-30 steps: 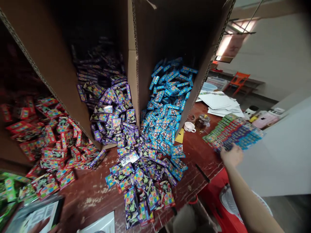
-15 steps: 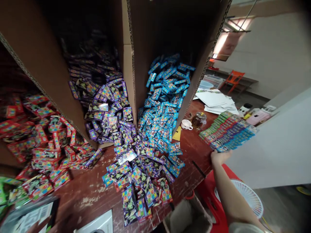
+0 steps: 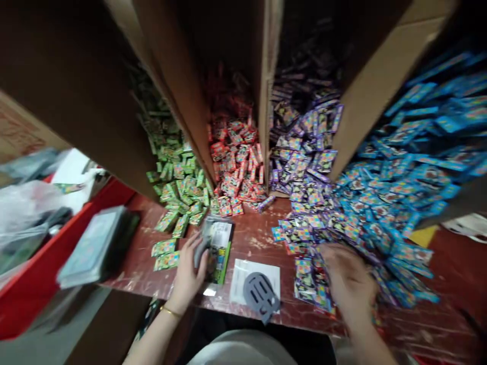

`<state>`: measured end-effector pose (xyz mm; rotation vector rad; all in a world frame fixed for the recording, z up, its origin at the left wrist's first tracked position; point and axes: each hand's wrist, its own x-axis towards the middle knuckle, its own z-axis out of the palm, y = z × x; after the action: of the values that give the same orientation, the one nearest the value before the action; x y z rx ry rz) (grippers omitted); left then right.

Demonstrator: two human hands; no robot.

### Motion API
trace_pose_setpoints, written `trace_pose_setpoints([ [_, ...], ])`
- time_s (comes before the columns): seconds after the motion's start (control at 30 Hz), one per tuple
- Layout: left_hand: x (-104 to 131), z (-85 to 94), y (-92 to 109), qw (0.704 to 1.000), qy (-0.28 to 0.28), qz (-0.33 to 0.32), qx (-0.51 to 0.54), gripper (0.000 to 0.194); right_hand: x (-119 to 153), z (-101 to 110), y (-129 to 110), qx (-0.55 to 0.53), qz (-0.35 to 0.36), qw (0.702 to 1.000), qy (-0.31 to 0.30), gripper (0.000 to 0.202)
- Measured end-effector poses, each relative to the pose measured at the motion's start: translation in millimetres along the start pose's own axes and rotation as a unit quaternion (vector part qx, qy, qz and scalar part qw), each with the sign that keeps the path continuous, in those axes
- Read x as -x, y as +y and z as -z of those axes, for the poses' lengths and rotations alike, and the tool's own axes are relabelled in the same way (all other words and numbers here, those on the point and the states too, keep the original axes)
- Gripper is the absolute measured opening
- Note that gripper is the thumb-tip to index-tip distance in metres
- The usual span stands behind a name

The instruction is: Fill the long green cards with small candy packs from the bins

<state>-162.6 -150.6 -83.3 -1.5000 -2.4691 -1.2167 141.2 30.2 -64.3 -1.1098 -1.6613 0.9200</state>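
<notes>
My left hand [image 3: 189, 271], with a gold bracelet at the wrist, rests at the left edge of some clear plastic bags [image 3: 220, 234]. Its thumb and fingers are spread on the plastic. A green and black printed piece [image 3: 219, 263] shows through or under the bags. Motion smears my right hand [image 3: 350, 281], which is over the front of the purple packets [image 3: 306, 276]; its fingers cannot be made out. Blue packets [image 3: 399, 253] spread beside it. Between my hands, a grey slotted plastic piece [image 3: 261, 293] lies on a white sheet [image 3: 238, 276].
Cardboard boxes [image 3: 266, 91] spill green packets [image 3: 182, 182], red packets [image 3: 238, 157], purple and blue ones onto the dark red table [image 3: 251, 238]. Two green packets [image 3: 165, 248] lie left of my left hand. Further left are a plastic-wrapped stack [image 3: 91, 243] and a red bin [image 3: 23, 289].
The view has swung left. My right hand has left the multicoloured packet stack at the far right and come to the purple packets. My left hand has come into view at the bags.
</notes>
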Motion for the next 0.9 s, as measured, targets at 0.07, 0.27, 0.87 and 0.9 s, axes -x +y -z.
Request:
trace_pose_setpoints([
  [0.07,13,-0.4,-10,0.997,-0.028,-0.028,-0.067,0.041,1,-88,-29,-0.062,0.045,0.973,-0.217,0.018],
  [0.27,44,-23.2,-31,0.975,-0.071,-0.063,-0.201,0.074,-40,-267,-60,0.014,0.027,0.926,-0.376,0.013],
  [0.87,-13,36.3,21,0.997,-0.047,-0.052,-0.035,0.030,-1,-198,-111,-0.117,0.010,0.912,-0.394,0.031],
  [0.9,-16,37.3,25,0.996,-0.070,-0.046,-0.019,0.026,0,-188,-116,-0.087,0.048,0.934,-0.343,0.030],
])
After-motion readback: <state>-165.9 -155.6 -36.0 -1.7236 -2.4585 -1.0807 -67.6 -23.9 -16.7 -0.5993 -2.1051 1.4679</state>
